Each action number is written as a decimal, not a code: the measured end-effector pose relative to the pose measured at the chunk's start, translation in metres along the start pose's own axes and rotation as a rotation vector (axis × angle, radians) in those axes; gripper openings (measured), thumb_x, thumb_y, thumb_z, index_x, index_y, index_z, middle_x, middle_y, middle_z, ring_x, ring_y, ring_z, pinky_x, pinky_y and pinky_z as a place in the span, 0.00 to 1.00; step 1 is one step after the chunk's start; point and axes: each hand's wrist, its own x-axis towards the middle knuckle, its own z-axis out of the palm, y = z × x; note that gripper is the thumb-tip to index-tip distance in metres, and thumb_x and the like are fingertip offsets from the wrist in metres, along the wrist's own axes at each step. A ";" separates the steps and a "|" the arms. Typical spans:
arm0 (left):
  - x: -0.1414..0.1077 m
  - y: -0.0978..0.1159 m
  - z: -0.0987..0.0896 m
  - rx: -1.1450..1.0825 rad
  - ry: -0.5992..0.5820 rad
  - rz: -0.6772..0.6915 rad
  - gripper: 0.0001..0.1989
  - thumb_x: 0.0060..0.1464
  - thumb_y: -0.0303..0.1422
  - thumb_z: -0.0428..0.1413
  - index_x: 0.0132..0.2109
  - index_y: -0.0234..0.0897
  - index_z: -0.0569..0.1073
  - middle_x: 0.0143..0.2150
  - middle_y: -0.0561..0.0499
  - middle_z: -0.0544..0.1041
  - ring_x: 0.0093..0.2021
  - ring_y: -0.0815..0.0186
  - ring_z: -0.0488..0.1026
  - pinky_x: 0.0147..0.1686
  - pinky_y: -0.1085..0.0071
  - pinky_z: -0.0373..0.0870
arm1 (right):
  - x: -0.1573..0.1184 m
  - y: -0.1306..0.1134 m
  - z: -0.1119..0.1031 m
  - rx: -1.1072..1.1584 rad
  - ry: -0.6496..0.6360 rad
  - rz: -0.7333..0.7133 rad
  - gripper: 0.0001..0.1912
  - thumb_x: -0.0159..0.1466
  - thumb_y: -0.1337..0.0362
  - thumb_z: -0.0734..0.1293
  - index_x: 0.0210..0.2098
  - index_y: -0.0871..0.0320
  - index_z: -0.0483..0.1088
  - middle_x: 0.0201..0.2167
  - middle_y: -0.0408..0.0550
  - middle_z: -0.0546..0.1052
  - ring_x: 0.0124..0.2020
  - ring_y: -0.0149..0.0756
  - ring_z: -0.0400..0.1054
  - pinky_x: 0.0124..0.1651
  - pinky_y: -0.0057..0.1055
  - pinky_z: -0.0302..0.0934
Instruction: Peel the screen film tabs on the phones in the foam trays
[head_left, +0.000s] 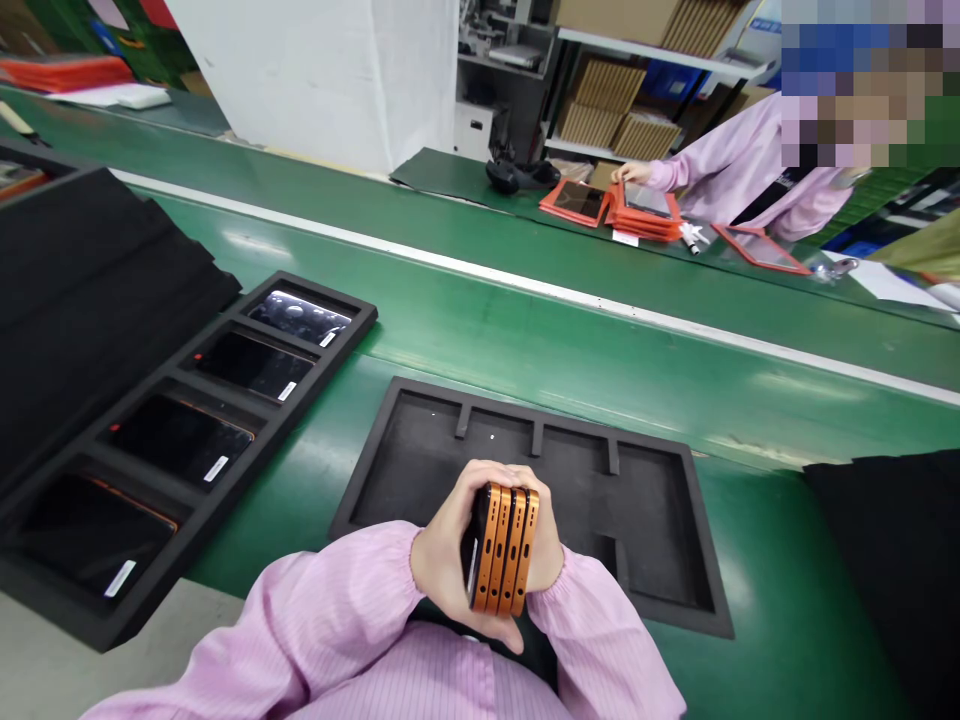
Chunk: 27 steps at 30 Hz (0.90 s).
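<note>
Between my two hands is a stack of several orange-edged phones [508, 550], standing on edge with their ports facing up toward me. My left hand [448, 550] wraps the stack's left side, its thumb below the stack. My right hand [546, 540] presses on the right side, and the fingers of both hands meet at the far end. Under and beyond the hands lies a black foam tray [712, 560] with short dividers and no phones visible in it. At the left, another black foam tray [259, 462] holds several phones, dark-screened except the lit far one [296, 318].
Black foam sheets or trays [90, 300] are piled at the left, and more black foam [892, 560] lies at the right. A pale rail [525, 285] crosses the green table. Beyond it, a person in a pink sleeve [701, 150] handles red-orange pouches [646, 222].
</note>
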 end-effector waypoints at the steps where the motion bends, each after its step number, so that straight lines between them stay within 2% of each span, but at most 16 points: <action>1: 0.000 0.001 0.000 0.013 -0.007 0.008 0.51 0.27 0.57 0.70 0.57 0.41 0.61 0.48 0.44 0.64 0.50 0.50 0.70 0.52 0.50 0.69 | 0.000 0.000 0.000 0.010 0.008 -0.022 0.51 0.45 0.44 0.76 0.60 0.48 0.52 0.47 0.50 0.67 0.47 0.49 0.68 0.54 0.50 0.63; 3: 0.001 0.001 -0.001 0.036 -0.009 0.015 0.52 0.28 0.57 0.69 0.58 0.41 0.61 0.48 0.44 0.64 0.50 0.50 0.69 0.52 0.50 0.69 | 0.001 -0.001 0.000 0.049 0.030 -0.076 0.51 0.46 0.46 0.77 0.62 0.50 0.52 0.49 0.52 0.68 0.49 0.50 0.68 0.60 0.53 0.59; 5: 0.001 0.001 -0.001 0.044 -0.008 0.019 0.51 0.28 0.57 0.69 0.58 0.42 0.61 0.48 0.44 0.64 0.50 0.51 0.69 0.52 0.50 0.69 | 0.001 -0.001 0.000 0.072 0.034 -0.068 0.50 0.47 0.47 0.77 0.63 0.50 0.53 0.50 0.52 0.68 0.51 0.51 0.68 0.63 0.54 0.56; 10: 0.002 0.002 0.000 0.045 -0.011 0.034 0.52 0.28 0.57 0.69 0.58 0.42 0.61 0.48 0.44 0.64 0.50 0.50 0.69 0.52 0.50 0.69 | 0.001 -0.002 -0.001 0.079 0.039 -0.049 0.48 0.48 0.49 0.77 0.63 0.48 0.54 0.49 0.51 0.69 0.51 0.52 0.69 0.63 0.56 0.57; 22: 0.004 0.004 0.001 0.040 -0.019 0.038 0.51 0.29 0.57 0.69 0.58 0.42 0.61 0.48 0.44 0.65 0.49 0.51 0.70 0.51 0.51 0.70 | 0.000 -0.003 0.001 0.090 0.052 -0.047 0.50 0.47 0.49 0.77 0.63 0.46 0.53 0.50 0.49 0.70 0.51 0.50 0.69 0.64 0.52 0.57; 27: 0.005 0.004 0.001 0.053 -0.041 0.048 0.51 0.30 0.56 0.69 0.58 0.42 0.60 0.48 0.44 0.65 0.50 0.51 0.70 0.52 0.50 0.69 | -0.007 0.002 0.001 0.108 0.061 -0.020 0.49 0.47 0.45 0.77 0.62 0.45 0.53 0.51 0.49 0.69 0.54 0.50 0.67 0.65 0.52 0.56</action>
